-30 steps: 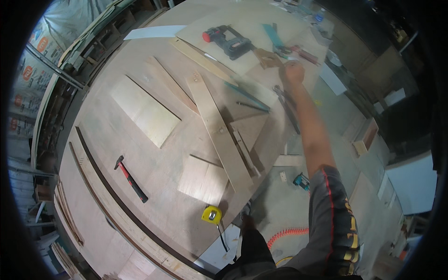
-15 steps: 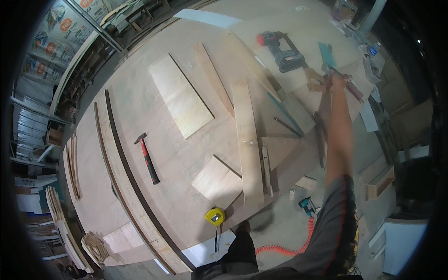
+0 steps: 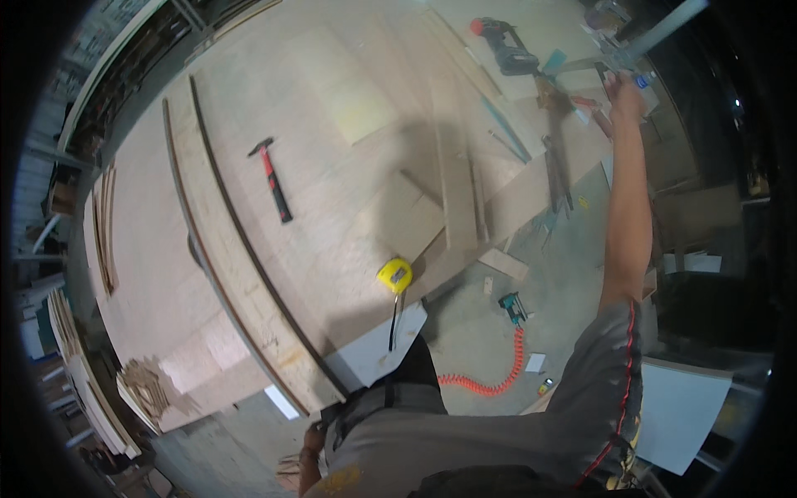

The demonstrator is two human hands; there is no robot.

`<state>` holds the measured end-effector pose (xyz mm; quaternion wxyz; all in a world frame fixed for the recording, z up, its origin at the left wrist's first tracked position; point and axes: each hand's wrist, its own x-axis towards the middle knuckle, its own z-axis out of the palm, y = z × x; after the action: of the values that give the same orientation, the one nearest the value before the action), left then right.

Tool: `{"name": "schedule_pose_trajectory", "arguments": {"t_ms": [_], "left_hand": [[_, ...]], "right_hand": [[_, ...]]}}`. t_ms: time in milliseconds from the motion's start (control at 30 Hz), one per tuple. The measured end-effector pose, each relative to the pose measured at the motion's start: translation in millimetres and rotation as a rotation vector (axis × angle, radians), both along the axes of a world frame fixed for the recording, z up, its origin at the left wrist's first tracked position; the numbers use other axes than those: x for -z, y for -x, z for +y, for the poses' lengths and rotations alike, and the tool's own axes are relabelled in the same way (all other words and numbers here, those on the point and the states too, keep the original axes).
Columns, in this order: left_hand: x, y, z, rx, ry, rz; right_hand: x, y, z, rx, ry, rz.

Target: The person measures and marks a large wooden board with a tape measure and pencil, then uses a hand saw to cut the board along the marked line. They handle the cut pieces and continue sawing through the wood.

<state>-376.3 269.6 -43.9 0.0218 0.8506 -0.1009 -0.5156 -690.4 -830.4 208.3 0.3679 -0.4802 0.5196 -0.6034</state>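
My right hand (image 3: 626, 95) is stretched out at the far right corner of the table, its fingers curled in; what they hold, if anything, is too blurred to make out. Beside it lie a teal strip (image 3: 554, 60), brownish wooden pieces (image 3: 552, 94) and a clear bottle with a blue label (image 3: 645, 80). A red-and-black cordless drill (image 3: 508, 48) rests to the left of these. My left hand (image 3: 314, 437) hangs low by my hip, near the end of a long board, its fingers mostly hidden. A yellow tape measure (image 3: 394, 275) sits near the table's front edge.
A hammer (image 3: 273, 183) lies on the plywood table (image 3: 220, 108), right of a long pale board (image 3: 241, 249) flanked by dark strips. Several loose planks (image 3: 455, 166) lie centre right. On the floor are a teal nail gun (image 3: 513, 309) and its coiled red hose (image 3: 506, 378).
My right hand has moved up and right, away from the wooden pieces. The view has shifted, and my left hand now shows at the lower edge. My shadow falls across the planks.
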Motion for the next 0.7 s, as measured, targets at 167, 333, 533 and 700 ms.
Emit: {"name": "schedule_pose_trajectory", "arguments": {"t_ms": [167, 333, 533, 700], "left_hand": [[28.8, -45.0, 49.6, 0.009, 0.280, 0.113], [70.5, -132.5, 134.1, 0.730, 0.667, 0.231], [-184.0, -164.2, 7.6, 0.292, 0.612, 0.288], [-184.8, -138.8, -78.8, -0.657, 1.255, 0.824]], "right_hand": [[-12.0, -8.3, 210.2, -0.371, -0.142, -0.635], [-5.8, -76.3, 499.8, -0.377, -0.273, -0.876], [13.7, -156.5, 759.0, -0.521, -0.617, -0.959], [16.6, -214.4, 904.2, -0.730, -0.718, -0.730]]}}
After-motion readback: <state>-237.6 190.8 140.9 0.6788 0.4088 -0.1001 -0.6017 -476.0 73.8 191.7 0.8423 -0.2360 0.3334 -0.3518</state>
